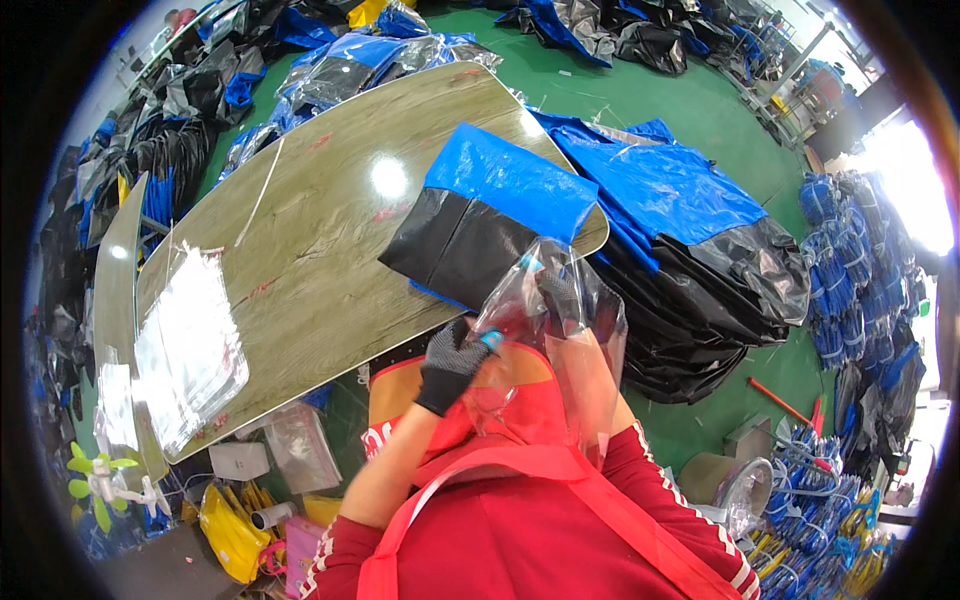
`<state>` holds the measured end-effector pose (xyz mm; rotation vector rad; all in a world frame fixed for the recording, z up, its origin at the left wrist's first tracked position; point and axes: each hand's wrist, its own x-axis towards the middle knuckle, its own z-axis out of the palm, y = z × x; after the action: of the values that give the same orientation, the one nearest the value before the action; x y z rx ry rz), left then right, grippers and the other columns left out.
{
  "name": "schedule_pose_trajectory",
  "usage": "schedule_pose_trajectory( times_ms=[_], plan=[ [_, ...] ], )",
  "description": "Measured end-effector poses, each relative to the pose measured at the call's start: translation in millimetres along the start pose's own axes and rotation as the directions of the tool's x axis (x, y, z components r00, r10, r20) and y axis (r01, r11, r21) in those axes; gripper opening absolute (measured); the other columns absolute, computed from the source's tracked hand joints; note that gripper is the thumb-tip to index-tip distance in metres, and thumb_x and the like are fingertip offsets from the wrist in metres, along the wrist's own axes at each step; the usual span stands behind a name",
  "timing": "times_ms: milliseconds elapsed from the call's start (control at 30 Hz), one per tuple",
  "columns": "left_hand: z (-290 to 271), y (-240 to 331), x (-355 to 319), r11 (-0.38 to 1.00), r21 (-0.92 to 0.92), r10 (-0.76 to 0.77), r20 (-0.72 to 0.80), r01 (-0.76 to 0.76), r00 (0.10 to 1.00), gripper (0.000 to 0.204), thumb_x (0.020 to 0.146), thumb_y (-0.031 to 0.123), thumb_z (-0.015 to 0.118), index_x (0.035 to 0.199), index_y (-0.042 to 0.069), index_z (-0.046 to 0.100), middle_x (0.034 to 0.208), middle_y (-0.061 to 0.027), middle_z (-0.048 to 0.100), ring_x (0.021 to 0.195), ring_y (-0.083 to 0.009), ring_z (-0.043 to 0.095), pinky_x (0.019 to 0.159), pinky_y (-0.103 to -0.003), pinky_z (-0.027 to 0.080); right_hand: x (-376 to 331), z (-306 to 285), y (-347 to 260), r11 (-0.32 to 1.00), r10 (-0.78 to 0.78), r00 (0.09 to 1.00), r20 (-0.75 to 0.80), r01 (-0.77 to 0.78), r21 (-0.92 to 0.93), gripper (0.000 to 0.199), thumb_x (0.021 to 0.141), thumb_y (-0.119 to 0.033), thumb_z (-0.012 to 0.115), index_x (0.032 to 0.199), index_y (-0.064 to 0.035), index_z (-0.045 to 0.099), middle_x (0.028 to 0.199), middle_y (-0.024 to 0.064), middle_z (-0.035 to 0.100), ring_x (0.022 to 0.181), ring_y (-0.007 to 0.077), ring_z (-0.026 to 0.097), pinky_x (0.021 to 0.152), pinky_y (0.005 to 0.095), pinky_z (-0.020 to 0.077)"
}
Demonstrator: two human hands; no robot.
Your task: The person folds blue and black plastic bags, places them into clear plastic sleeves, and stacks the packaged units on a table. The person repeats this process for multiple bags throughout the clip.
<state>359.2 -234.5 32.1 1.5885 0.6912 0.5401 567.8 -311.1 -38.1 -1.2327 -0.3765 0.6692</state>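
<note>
A folded blue and black plastic sheet [470,215] lies on the right end of the wood-patterned table, its near corner reaching past the edge. My right hand [560,290] is inside a clear plastic bag [590,370], which covers it and part of the forearm. Through the film, its gloved fingers appear closed on the near right edge of the folded sheet. My left hand [455,365], in a black dotted glove with blue fingertips, pinches the bag's left edge in front of my red apron [520,400]. Glare on the film partly hides the right fingers.
Clear plastic bags [195,340] lie stacked on the left of the table [320,220]. A large blue and black heap [690,230] sits beside its right end. Blue bundles [850,260] are piled far right, near a metal bin [725,480]. A yellow bag [230,530] stands lower left.
</note>
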Motion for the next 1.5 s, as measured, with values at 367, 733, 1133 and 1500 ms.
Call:
schedule_pose_trajectory(
  times_ms=[367,733,1133,1500],
  plan=[
    [-231,113,99,0.236,0.888,-0.325,0.455,-0.395,0.829,0.012,0.085,0.014,0.061,0.092,0.013,0.071,0.098,-0.0066,0.07,0.094,-0.0314,0.063,0.081,-0.039,0.051,-6,18,-63,0.916,0.352,0.93,0.104,-0.365,0.163,0.05,0.085,-0.02,0.071,0.13,-0.0097,0.05,0.113,0.0053,0.063,0.098,0.0184,0.063,0.082,0.034,0.053],
    [-159,-15,188,-0.162,0.914,0.672,0.378,-0.371,0.637,0.047,0.085,0.025,0.059,0.129,0.011,0.053,0.142,-0.0145,0.044,0.137,-0.0388,0.032,0.115,-0.053,0.017,-59,-70,-102,0.908,0.401,0.913,0.07,-0.407,0.102,0.061,0.082,-0.017,0.07,0.137,-0.0079,0.045,0.127,0.0095,0.056,0.113,0.0257,0.057,0.092,0.0404,0.0496],
    [-189,-18,95,0.173,0.686,0.117,0.699,-0.707,0.706,0.065,0.082,0.053,0.058,0.137,0.021,0.048,0.149,-0.0175,0.033,0.14,-0.0394,0.025,0.113,-0.058,0.013,-26,-122,-106,0.965,0.262,0.907,0.33,-0.239,-0.107,0.083,0.07,-0.014,0.078,0.142,-0.0034,0.039,0.137,0.0109,0.049,0.123,0.0264,0.049,0.103,0.0414,0.0405],
    [-105,-58,53,0.48,0.87,0.304,-0.049,-0.109,0.951,0.032,0.077,0.034,0.069,0.097,0.011,0.062,0.135,-0.0103,0.053,0.137,-0.0355,0.032,0.114,-0.06,0.007,-2,-86,-153,0.822,0.545,0.741,0.392,-0.379,-0.426,0.081,0.069,-0.018,0.082,0.138,0.0013,0.044,0.134,0.0121,0.053,0.121,0.0245,0.052,0.103,0.0388,0.0413]
  ],
)
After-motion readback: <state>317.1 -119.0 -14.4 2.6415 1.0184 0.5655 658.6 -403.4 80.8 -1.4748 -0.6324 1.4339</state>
